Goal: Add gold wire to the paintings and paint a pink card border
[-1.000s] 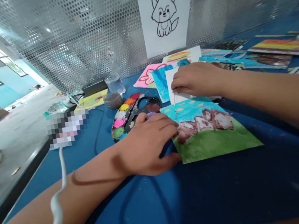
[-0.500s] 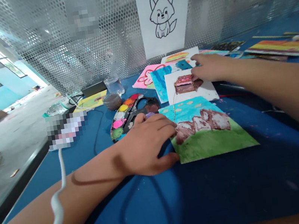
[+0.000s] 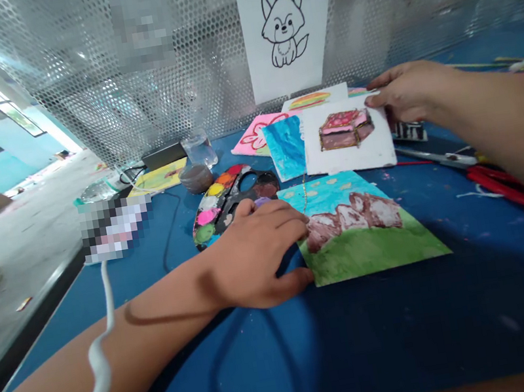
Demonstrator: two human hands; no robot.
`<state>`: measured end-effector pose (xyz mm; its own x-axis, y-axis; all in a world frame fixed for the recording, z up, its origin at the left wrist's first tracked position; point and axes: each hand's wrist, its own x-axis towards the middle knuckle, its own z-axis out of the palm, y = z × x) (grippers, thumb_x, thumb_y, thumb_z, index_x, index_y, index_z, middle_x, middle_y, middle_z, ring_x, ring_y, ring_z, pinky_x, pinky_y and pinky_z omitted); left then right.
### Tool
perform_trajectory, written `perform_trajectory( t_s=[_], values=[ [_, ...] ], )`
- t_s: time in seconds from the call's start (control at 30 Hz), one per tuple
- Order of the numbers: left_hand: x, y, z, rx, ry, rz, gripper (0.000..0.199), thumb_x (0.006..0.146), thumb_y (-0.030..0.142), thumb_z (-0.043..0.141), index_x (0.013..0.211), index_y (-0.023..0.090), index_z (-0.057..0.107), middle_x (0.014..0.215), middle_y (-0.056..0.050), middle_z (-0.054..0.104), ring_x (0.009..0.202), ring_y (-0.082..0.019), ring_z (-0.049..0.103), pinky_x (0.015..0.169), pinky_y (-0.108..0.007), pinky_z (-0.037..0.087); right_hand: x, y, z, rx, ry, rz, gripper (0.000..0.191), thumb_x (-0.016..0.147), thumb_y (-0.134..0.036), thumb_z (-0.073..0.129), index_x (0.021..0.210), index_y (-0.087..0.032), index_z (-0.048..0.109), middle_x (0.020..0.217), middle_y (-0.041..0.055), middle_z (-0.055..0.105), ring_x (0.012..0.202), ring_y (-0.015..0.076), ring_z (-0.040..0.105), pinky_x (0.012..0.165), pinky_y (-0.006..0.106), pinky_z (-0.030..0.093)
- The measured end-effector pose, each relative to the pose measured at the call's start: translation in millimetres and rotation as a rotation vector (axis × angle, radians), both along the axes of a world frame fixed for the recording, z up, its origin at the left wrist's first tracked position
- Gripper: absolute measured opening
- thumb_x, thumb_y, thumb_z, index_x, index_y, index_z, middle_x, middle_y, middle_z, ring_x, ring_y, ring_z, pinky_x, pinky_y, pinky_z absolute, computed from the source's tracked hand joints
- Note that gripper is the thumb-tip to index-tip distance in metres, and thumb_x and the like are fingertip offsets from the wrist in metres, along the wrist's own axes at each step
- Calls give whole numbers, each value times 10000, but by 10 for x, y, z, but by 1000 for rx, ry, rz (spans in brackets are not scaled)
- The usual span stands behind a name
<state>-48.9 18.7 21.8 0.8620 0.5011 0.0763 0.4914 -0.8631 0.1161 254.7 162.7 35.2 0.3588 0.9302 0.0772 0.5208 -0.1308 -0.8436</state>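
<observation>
My left hand (image 3: pixel 263 252) is at the left edge of a landscape painting (image 3: pixel 374 244) with blue sky, brown-white rocks and green ground. Its curled fingers and its thumb hold that edge down on the table. Farther back, my right hand (image 3: pixel 400 94) pinches the upper right corner of a white card with a cake painting (image 3: pixel 344 130), which is lifted and tilted up. Just left of this card lies a blue painting (image 3: pixel 285 146), partly covered by it. A black paint palette (image 3: pixel 216 203) with several colours sits behind my left hand, which hides part of it.
A perforated metal screen (image 3: pixel 202 66) stands behind, bearing a fox drawing (image 3: pixel 285 27). A cup of murky water (image 3: pixel 196 178) and a clear cup (image 3: pixel 199 149) stand back left. Red-handled scissors (image 3: pixel 503 184) lie under my right forearm. A white cable (image 3: pixel 100 361) crosses my left forearm.
My right hand has moved right and taken hold of the cake painting, raising it from the pile and shifting it right. The scissors have come into view. My left hand has stayed put.
</observation>
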Motion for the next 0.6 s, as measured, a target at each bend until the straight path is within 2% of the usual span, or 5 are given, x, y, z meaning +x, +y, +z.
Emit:
perform_trajectory(
  t_s=[0.2, 0.33, 0.43, 0.53, 0.6],
  values=[
    [-5, 1, -1, -17, -5, -13, 300, 881, 379, 618, 1079, 154, 622, 1261, -77, 656, 1224, -290, 540, 896, -454, 292, 226, 41, 1, 58, -59, -172, 523, 950, -113, 594, 1456, -22, 494, 1275, 284, 617, 1049, 211, 658, 855, 406, 483],
    [-1, 3, -3, -16, -8, -5, 297, 878, 379, 619, 1089, 169, 617, 1284, -73, 653, 1236, -292, 536, 897, -455, 287, 219, -115, 73, 279, -532, -204, 536, 936, -232, 642, 1418, -14, 559, 1478, 328, 457, 1427, 376, 410, 1139, 538, 311],
    [0, -6, 5, -18, 5, 4, 301, 878, 382, 621, 1095, 174, 614, 1311, -73, 647, 1245, -291, 530, 913, -458, 286, -27, -321, 123, 522, -822, 223, 410, 929, -94, 513, 1310, -52, 656, 1375, 244, 596, 1372, 301, 483, 1163, 469, 317],
    [4, -15, 22, -22, 21, 7, 312, 878, 380, 617, 1107, 168, 609, 1315, -76, 645, 1244, -294, 529, 921, -459, 299, -369, -543, 83, 503, -920, 732, 248, 875, -220, 639, 1087, -235, 768, 1151, 45, 740, 1135, 197, 639, 1035, 329, 451],
    [12, -16, 34, -22, 26, 6, 308, 879, 375, 607, 1106, 166, 611, 1312, -84, 646, 1247, -302, 528, 924, -463, 307, -546, -664, 19, 510, -1014, 1023, 254, 898, -278, 600, 1087, -219, 759, 1136, 54, 739, 1079, 226, 646, 956, 377, 472]
  ],
)
